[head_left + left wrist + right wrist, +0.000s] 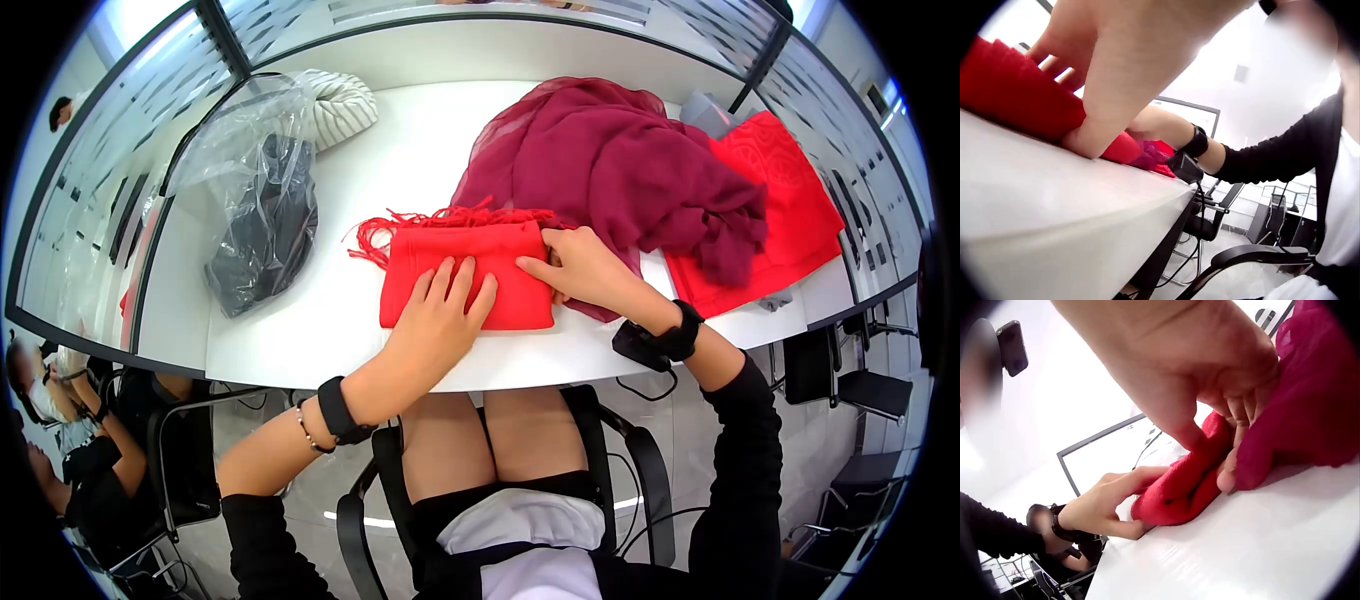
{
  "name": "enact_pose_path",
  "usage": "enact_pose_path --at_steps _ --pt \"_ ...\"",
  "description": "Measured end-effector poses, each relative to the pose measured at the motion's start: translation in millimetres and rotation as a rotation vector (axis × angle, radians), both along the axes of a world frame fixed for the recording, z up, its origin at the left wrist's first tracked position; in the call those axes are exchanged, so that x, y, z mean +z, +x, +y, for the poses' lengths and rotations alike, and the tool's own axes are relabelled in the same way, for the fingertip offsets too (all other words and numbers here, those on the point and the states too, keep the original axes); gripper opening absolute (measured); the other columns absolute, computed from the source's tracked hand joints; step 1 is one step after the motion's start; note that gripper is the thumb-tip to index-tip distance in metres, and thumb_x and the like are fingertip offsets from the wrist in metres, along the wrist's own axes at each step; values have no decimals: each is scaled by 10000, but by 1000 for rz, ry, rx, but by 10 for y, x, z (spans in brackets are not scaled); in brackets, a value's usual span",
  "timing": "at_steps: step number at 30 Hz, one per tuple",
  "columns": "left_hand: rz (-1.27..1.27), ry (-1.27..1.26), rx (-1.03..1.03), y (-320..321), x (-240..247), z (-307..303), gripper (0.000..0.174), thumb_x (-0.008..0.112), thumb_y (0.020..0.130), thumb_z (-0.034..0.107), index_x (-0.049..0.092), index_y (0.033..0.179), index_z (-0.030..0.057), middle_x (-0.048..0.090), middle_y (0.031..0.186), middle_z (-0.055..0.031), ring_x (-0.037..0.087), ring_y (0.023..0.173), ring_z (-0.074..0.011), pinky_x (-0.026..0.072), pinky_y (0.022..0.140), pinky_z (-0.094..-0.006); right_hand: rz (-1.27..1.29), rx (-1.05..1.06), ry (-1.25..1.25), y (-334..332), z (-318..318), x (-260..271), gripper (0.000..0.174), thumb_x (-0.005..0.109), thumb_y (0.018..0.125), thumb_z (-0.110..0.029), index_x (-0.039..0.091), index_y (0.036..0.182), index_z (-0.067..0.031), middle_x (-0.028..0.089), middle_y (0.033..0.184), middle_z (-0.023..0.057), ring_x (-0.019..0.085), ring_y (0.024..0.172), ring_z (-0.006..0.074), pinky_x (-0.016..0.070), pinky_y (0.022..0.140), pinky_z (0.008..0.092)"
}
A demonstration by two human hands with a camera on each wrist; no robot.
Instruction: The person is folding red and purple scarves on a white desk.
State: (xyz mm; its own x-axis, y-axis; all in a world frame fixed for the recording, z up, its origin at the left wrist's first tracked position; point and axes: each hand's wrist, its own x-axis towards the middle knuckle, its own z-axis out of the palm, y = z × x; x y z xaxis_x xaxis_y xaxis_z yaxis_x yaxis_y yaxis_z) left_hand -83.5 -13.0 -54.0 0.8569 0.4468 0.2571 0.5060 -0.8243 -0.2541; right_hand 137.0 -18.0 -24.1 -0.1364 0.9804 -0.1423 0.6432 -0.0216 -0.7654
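A folded red cloth [420,300] with a fringe [375,240] along its far edge lies on the white table. The left hand [440,320] rests on top of it with fingers spread; in the left wrist view that hand [1116,69] reaches over the red cloth [1016,94], thumb down at its near side. At the cloth's right end the right hand [585,268] grips the edge, thumb on top. The right wrist view shows this hand [1191,369] with its thumb pressing the red roll [1179,487] and its fingers behind and under it.
Beside the right hand, a maroon cloth [600,160] is heaped over another red cloth [790,190]. At the left lie a clear plastic bag holding something dark [265,230] and a striped cloth [342,108]. A partition [430,52] borders the table [400,150].
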Motion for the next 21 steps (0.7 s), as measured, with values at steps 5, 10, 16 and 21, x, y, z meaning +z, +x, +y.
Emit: enact_pose_path --at_steps 5,10,16,21 --pt "-16 26 49 117 -32 60 443 548 739 81 483 1170 0 518 1176 -223 531 1051 -341 462 826 -407 -118 1 71 98 -147 -48 255 599 828 -200 553 715 24 600 545 104 594 470 178 452 476 273" --pt "-50 -382 211 138 298 135 355 526 786 54 495 1137 7 565 1145 -127 598 922 -265 502 704 -347 -7 -33 86 162 -272 -51 213 593 832 -175 562 744 17 613 563 94 594 470 150 449 473 258" --pt "-1275 -1406 156 -388 668 350 302 529 888 120 480 1150 -22 566 1151 -110 576 1001 -178 482 788 -269 74 -45 99 366 -335 35 161 579 832 -124 578 795 33 636 605 99 615 501 143 470 492 240" --pt "-1618 -1532 319 -872 736 118 332 533 888 137 474 1188 7 563 1132 -83 557 1022 -156 458 859 -275 101 -42 72 410 -347 31 155 573 833 -117 579 807 36 636 607 99 611 501 138 470 489 241"
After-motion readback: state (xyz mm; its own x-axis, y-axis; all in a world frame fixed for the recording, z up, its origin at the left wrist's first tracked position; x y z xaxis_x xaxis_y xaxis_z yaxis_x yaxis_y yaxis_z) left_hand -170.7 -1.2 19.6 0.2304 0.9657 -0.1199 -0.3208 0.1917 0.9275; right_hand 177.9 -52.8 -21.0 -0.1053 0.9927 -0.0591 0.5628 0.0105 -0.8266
